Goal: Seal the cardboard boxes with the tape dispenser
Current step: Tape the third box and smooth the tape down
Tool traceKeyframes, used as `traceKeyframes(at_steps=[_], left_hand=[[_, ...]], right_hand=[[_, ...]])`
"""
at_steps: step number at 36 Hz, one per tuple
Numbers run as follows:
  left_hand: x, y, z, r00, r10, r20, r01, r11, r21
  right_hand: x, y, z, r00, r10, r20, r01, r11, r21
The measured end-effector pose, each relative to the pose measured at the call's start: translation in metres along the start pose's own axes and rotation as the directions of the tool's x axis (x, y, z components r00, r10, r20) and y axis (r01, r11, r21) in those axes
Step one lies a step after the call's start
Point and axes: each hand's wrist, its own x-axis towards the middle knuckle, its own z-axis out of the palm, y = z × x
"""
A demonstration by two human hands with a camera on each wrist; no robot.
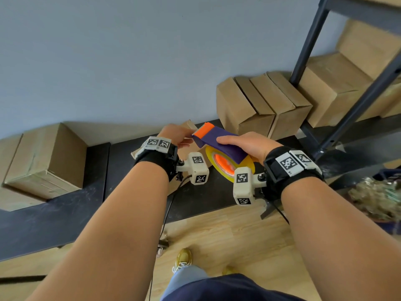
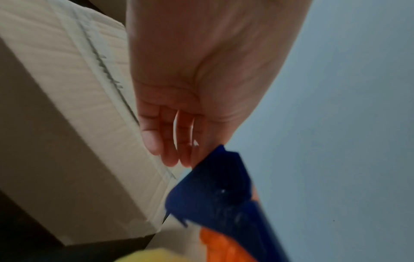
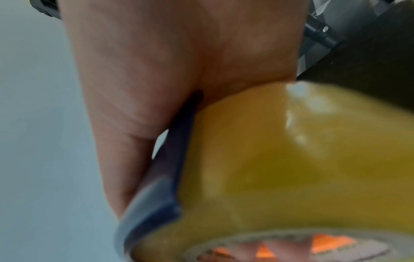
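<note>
My right hand [image 1: 245, 144] grips the tape dispenser [image 1: 217, 137] from above, over its purple body. Its yellow tape roll [image 1: 230, 166] hangs under the palm and fills the right wrist view [image 3: 280, 159]. The orange cutter end points away and to the left. My left hand [image 1: 173, 132] is at that front end. Its fingers [image 2: 170, 133] hang nearly straight and touch the blue tip of the dispenser [image 2: 215, 186]; the thumb is hidden. A small cardboard box [image 1: 189, 124] lies under both hands, mostly covered. A cardboard box [image 2: 67, 124] with a taped seam shows beside the left hand.
A taped box [image 1: 43, 159] sits at the left on the dark bench [image 1: 54, 213]. Two boxes [image 1: 260, 105] stand at the back right beside a metal rack [image 1: 347, 105] holding more boxes. The blue wall is close behind. Wooden floor lies below.
</note>
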Motion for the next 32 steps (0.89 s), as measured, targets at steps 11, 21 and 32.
traceKeyframes(at_steps=[11, 21, 32], left_hand=[[0.037, 0.017, -0.025, 0.966, 0.071, -0.250, -0.053, 0.995, 0.079], [0.060, 0.039, -0.026, 0.961, 0.259, -0.094, -0.194, 0.879, 0.435], [0.107, 0.036, -0.026, 0.962, 0.273, -0.022, -0.204, 0.768, 0.607]], right_hand=[[-0.015, 0.010, -0.023, 0.996, 0.073, -0.055, -0.075, 0.997, -0.035], [-0.001, -0.008, -0.015, 0.982, 0.122, -0.148, -0.121, 0.993, 0.010], [0.032, -0.025, 0.001, 0.963, 0.188, -0.194, -0.189, 0.982, 0.013]])
